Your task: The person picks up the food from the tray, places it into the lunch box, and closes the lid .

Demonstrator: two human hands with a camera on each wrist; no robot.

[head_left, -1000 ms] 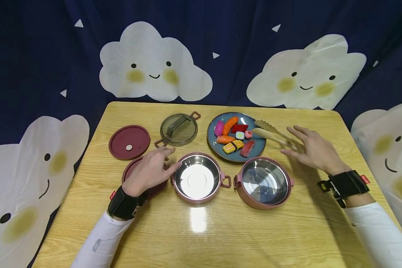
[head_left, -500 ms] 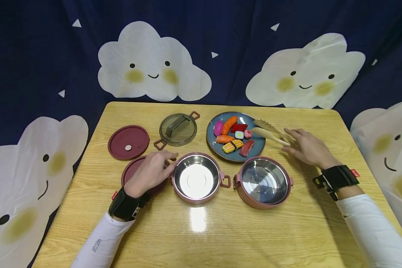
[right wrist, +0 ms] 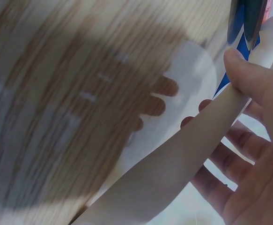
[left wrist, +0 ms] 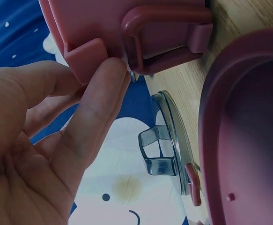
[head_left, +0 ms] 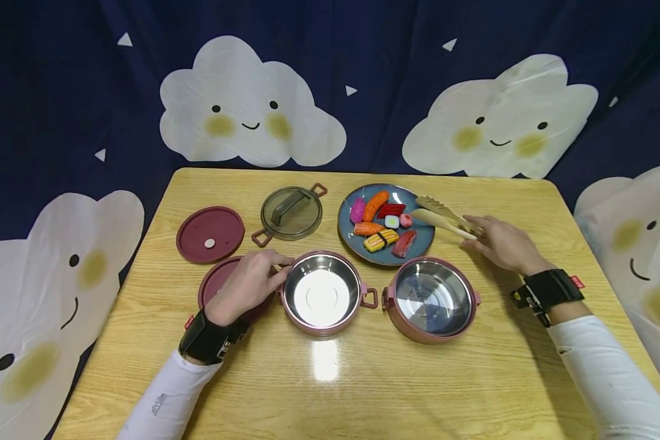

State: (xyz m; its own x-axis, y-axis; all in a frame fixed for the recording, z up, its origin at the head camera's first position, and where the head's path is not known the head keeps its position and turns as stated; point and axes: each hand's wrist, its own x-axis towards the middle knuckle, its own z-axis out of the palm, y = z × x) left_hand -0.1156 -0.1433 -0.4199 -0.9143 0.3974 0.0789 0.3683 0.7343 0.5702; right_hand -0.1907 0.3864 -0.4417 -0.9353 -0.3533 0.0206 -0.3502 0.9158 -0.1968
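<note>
My left hand is at the left side of a shallow pink pot with a shiny steel inside. In the left wrist view its thumb and fingers pinch the small pink tab beside the pot's loop handle. On the right, my right hand grips wooden tongs, the thumb on one arm and the fingers on the other side. The tongs' spread tips reach over the right edge of a blue-grey plate bearing several toy sushi pieces.
A deeper pink pot stands right of the shallow one. Behind the left hand lies a glass lid with a dark handle. Two maroon round dishes lie at the left, the nearer partly under the left hand. A cloud-printed curtain surrounds the wooden table.
My left hand's fingers have closed in on the shallow pot's left side. The right hand has moved slightly left and its fingers have drawn together on the tongs. Pots and plate stay put.
</note>
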